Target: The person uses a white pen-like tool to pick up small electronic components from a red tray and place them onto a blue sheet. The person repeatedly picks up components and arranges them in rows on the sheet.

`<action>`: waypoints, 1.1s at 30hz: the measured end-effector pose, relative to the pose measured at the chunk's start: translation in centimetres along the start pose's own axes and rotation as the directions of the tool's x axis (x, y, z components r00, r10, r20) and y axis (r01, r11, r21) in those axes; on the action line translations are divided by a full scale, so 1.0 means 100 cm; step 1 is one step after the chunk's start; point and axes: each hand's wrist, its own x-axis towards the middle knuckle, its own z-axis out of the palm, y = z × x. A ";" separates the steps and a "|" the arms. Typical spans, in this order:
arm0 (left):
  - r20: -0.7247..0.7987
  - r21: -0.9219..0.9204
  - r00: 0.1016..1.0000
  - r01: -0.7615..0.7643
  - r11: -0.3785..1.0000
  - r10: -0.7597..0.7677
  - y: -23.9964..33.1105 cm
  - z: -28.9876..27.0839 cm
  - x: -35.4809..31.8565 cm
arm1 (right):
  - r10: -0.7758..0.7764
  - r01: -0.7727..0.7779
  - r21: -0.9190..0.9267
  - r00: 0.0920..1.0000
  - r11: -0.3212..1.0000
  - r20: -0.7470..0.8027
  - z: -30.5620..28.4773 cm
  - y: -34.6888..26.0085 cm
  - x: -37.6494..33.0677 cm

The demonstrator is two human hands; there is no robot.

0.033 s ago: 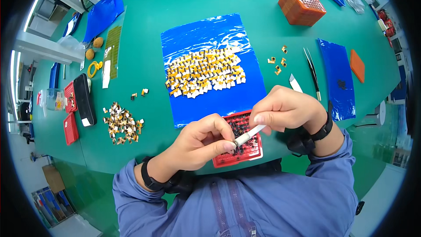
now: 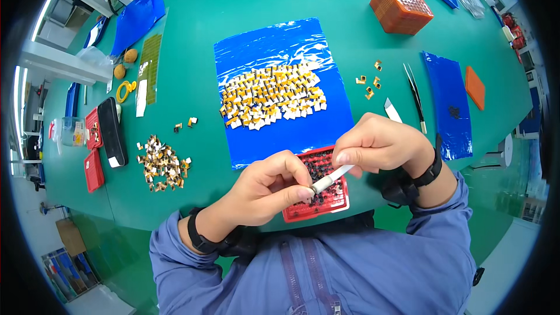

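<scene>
My right hand (image 2: 382, 143) pinches the upper end of a thin white pen-like tool (image 2: 333, 178). My left hand (image 2: 271, 186) has thumb and forefinger closed on the tool's grey tip. Both hands hover just above a small red tray (image 2: 335, 201) filled with tiny dark parts at the table's near edge. Beyond the hands lies a blue plastic sheet (image 2: 280, 46) carrying several rows of small white and orange pieces (image 2: 271, 96). What sits between my left fingertips is too small to tell.
A loose heap of small pieces (image 2: 162, 162) lies at the left, beside a black case (image 2: 112, 131) and red trays (image 2: 93, 170). At the right are tweezers (image 2: 415, 96), a few stray pieces (image 2: 368, 83), a blue sheet (image 2: 448, 105) and an orange block (image 2: 400, 6).
</scene>
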 end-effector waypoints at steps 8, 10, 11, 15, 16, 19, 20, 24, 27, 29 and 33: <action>-0.017 -0.015 0.999 -0.032 0.999 0.032 0.001 0.001 0.001 | 0.084 -0.085 0.034 0.996 0.996 0.039 -0.001 -0.004 -0.001; -0.014 -0.013 0.999 -0.041 0.999 0.040 0.000 0.002 0.001 | -0.018 0.020 -0.062 0.999 0.998 0.044 0.000 0.002 0.000; -0.004 -0.009 1.000 -0.025 1.000 0.025 0.000 0.002 0.001 | -0.042 0.042 -0.017 0.999 0.999 0.027 0.001 0.002 0.000; 0.006 0.000 1.000 0.017 1.000 -0.017 0.001 0.002 0.000 | -0.020 0.020 0.000 1.000 1.000 0.015 0.002 -0.002 0.000; 0.001 -0.001 1.000 0.023 1.000 -0.023 0.002 0.003 0.000 | -0.004 0.006 -0.051 0.999 0.999 0.045 0.000 -0.003 0.000; 0.002 0.081 0.997 0.070 0.994 -0.071 0.003 0.005 0.001 | 0.004 -0.004 -0.005 0.999 1.000 0.052 -0.003 0.003 -0.001; -0.003 0.153 0.998 0.063 0.986 -0.064 0.003 0.005 0.001 | 0.002 -0.004 0.049 0.999 0.999 0.037 -0.003 0.006 -0.002; 0.055 0.492 0.992 -0.126 0.862 0.114 0.000 0.001 0.003 | 0.010 -0.012 -0.047 0.999 0.999 -0.048 -0.008 0.012 0.000; 0.177 0.699 0.943 -0.321 0.639 0.280 0.001 0.002 0.009 | 0.004 -0.006 -0.014 0.989 1.000 -0.148 -0.009 0.017 0.001; 0.226 0.772 0.916 -0.376 0.512 0.331 0.002 0.003 0.009 | 0.009 -0.010 -0.006 0.985 1.000 -0.173 -0.011 0.015 0.002; 0.263 0.801 0.876 -0.431 0.414 0.404 0.002 0.005 0.009 | 0.016 -0.020 -0.020 0.981 1.000 -0.194 -0.011 0.014 0.002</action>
